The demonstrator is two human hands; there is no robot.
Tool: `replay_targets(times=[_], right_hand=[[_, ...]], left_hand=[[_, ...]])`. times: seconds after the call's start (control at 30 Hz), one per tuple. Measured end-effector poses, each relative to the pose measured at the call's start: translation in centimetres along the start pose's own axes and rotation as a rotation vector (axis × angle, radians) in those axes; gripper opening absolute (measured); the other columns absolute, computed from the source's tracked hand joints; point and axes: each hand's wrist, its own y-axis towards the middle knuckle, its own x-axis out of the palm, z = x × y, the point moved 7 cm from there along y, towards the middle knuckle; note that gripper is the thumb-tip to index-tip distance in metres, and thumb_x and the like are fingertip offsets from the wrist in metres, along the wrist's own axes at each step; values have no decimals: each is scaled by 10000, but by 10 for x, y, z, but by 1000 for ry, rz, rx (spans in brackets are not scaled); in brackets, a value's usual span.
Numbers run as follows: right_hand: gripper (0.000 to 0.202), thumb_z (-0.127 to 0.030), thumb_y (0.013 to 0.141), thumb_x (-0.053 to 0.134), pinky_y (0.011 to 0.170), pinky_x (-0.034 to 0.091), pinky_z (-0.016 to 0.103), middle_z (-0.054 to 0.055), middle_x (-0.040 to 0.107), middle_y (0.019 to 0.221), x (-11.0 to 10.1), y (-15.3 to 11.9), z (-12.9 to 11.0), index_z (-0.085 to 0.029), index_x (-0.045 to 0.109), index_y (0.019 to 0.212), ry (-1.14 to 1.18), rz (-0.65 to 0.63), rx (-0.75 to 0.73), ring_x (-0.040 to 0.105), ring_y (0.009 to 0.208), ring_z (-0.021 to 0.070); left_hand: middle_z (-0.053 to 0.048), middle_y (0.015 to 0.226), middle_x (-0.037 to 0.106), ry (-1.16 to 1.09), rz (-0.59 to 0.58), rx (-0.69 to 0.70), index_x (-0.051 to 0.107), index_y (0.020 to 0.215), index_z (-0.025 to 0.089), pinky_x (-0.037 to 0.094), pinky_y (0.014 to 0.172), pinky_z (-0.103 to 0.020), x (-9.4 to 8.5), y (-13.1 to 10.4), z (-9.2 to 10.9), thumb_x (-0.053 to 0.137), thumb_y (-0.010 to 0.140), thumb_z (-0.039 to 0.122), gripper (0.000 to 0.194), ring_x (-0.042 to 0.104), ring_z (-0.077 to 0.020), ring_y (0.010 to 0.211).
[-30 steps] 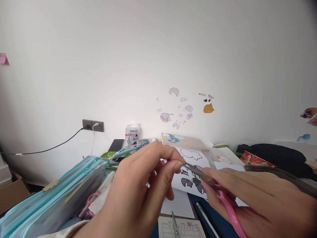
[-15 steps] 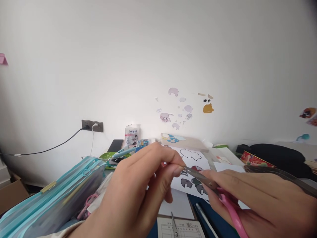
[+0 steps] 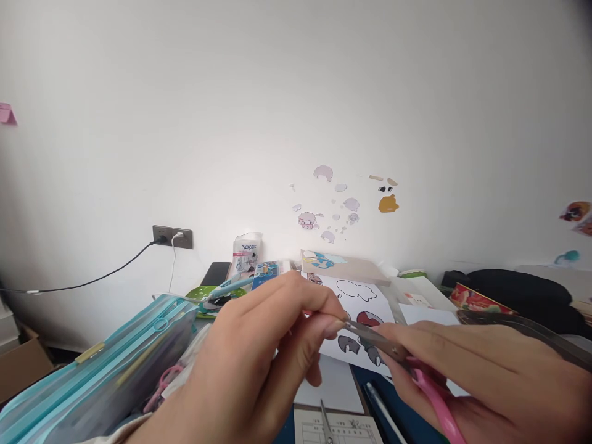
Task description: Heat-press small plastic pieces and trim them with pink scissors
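My right hand (image 3: 490, 370) is wrapped round pink-handled scissors (image 3: 379, 339), whose metal blades point left. Their tips meet the fingertips of my left hand (image 3: 268, 345). Thumb and forefinger of that left hand are pinched together on something small that I cannot make out. Behind the blades lies a white sheet (image 3: 342, 354) printed with grey and red shapes and a cloud outline. Below my hands, another metal blade (image 3: 325, 419) rests on a printed card (image 3: 308, 428), and a white pen (image 3: 386, 410) lies to its right.
A clear zip pouch with blue edging (image 3: 139, 345) stands at the left. Along the wall are a Nexcare packet (image 3: 245, 253), a flat box (image 3: 365, 268) and a black bag (image 3: 518, 293). Paper cutouts (image 3: 323, 172) are stuck on the wall. A socket (image 3: 172, 236) has two cables.
Both hands remain almost in place, fingertips and scissors still together. The whole view has shifted by a few pixels.
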Motion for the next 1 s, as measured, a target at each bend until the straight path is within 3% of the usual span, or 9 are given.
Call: replay_targets(times=[0.23, 0.4, 0.83, 1.0], right_hand=[[217, -58, 943, 498, 482, 487, 248, -88, 684, 646, -3, 5, -5, -243, 597, 1002, 46, 19, -33, 615, 464, 100], [196, -73, 963, 496, 507, 482, 232, -75, 699, 674, -1, 4, -3, -229, 592, 1031, 46, 6, -45, 625, 484, 90], [176, -69, 944, 508, 472, 445, 234, -66, 663, 644, 2, 2, -1, -210, 606, 981, 67, -21, -48, 595, 462, 85], [178, -95, 952, 504, 483, 458, 246, -66, 692, 673, 3, 1, 0, -221, 574, 1055, 125, -25, -49, 608, 464, 95]], left_hand=[[5, 601, 611, -108, 154, -80, 655, 867, 256, 488, 544, -263, -1, 4, -1, 610, 969, 409, 189, 599, -178, 600], [-4, 594, 599, -137, 160, -98, 681, 879, 255, 498, 544, -268, 4, 6, -1, 604, 952, 517, 283, 606, -190, 621], [-2, 590, 600, -128, 113, -104, 682, 884, 247, 492, 558, -271, 4, 5, -4, 593, 962, 506, 285, 605, -188, 625], [14, 579, 599, -115, 75, -91, 653, 870, 242, 474, 550, -263, 1, 1, -6, 567, 995, 384, 208, 600, -168, 594]])
